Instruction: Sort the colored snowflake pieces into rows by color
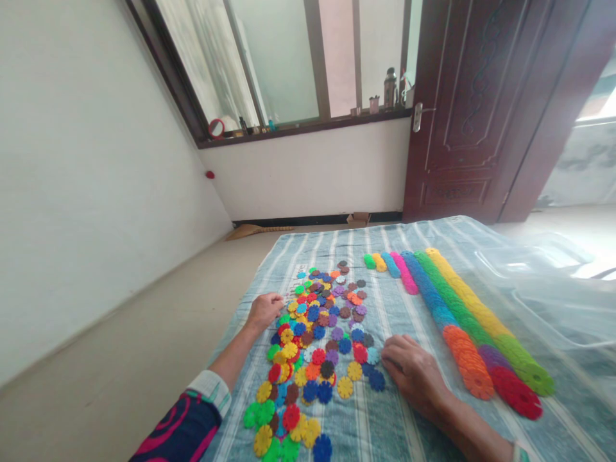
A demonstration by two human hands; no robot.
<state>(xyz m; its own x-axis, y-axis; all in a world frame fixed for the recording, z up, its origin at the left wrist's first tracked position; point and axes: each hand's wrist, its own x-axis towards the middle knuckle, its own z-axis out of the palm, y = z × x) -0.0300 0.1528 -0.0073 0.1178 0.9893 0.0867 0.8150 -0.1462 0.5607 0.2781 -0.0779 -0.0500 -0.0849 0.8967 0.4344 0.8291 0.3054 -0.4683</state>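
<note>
A loose heap of notched plastic discs (312, 314) in many colours lies on the striped cloth. At the heap's left edge is my left hand (266, 311), its thumb and fingers drawn together; whatever they pinch, if anything, is too small to make out. My right hand (414, 372) rests on the cloth right of the heap, fingers curled downward beside a light blue disc (373, 355). Its palm side is hidden. Further right, overlapping discs form long rows sorted by colour, among them a yellow row (464, 289), an orange stretch (466, 362) and a red stretch (517, 391).
Shorter rows, including a pink row (404, 273), lie toward the far edge. A clear plastic container (563, 314) stands on the right of the striped cloth (385, 436). Beyond are a windowsill with bottles, a dark red door (462, 115) and a small cardboard box (359, 219) on the floor.
</note>
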